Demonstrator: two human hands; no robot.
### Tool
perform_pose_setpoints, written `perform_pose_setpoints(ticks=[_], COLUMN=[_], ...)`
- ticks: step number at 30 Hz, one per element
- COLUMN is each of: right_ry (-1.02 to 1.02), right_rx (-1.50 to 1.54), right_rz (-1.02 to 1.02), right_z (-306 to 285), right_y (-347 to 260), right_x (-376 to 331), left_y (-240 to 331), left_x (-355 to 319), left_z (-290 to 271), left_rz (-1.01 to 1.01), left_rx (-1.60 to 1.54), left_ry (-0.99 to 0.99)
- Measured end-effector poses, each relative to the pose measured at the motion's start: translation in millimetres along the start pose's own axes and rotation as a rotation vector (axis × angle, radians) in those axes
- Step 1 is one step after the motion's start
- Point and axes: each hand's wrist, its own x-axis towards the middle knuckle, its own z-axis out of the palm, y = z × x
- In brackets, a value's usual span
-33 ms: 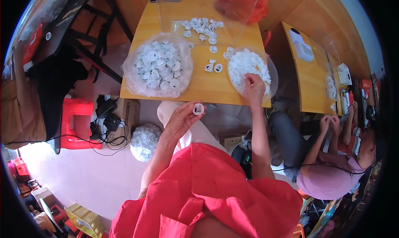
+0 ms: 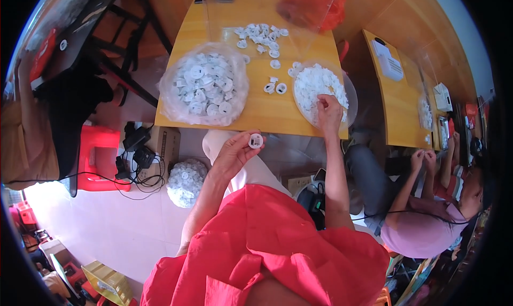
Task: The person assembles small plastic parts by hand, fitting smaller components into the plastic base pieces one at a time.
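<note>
Between the fingertips of my left hand (image 2: pixel 231 155) is a round white plastic part (image 2: pixel 256 141) with a dark slot in its face, held just off the table's near edge. My right hand (image 2: pixel 331 113) reaches over a round tray of small white plastic pieces (image 2: pixel 314 81). Its fingers are pinched together at the pile, and whatever is between them is hidden. Two more round white parts (image 2: pixel 281 88) lie on the table left of the tray, with a small white piece (image 2: pixel 273 80) behind them.
A clear bag of white parts (image 2: pixel 203 87) stands on the wooden table (image 2: pixel 267 111); loose parts (image 2: pixel 262 34) lie farther back, near a red plastic bag (image 2: pixel 331 12). Another filled bag (image 2: pixel 187 182) and a red stool (image 2: pixel 100 156) are on the floor. A co-worker (image 2: pixel 422 220) sits at right.
</note>
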Motion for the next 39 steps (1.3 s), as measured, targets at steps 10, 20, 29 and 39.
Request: perform_pose_setpoints(ticks=[10,20,29,39], right_ry=[-0.208,-0.279,-0.304,-0.668], right_rx=[-0.152,-0.110,0.630,0.984], right_rz=[-0.184,-0.137,0.314,0.300], right_z=[1.2,-5.6,-23.2,-22.9], right_y=[8.1,5.3,-10.3,-123.5], right_x=[9.6,13.9,10.5,-59.0], left_y=[-3.9,-2.7,-1.0,2.5], left_x=[-7.5,-9.3,-13.4,-17.9], left_z=[0.8,-0.3,0.2,14.2], left_rz=[0.002,0.000,0.000,0.039], left_rx=[-0.015,-0.035,-0.010,-0.015], left_ry=[0.000,-0.035,-0.020,-0.081])
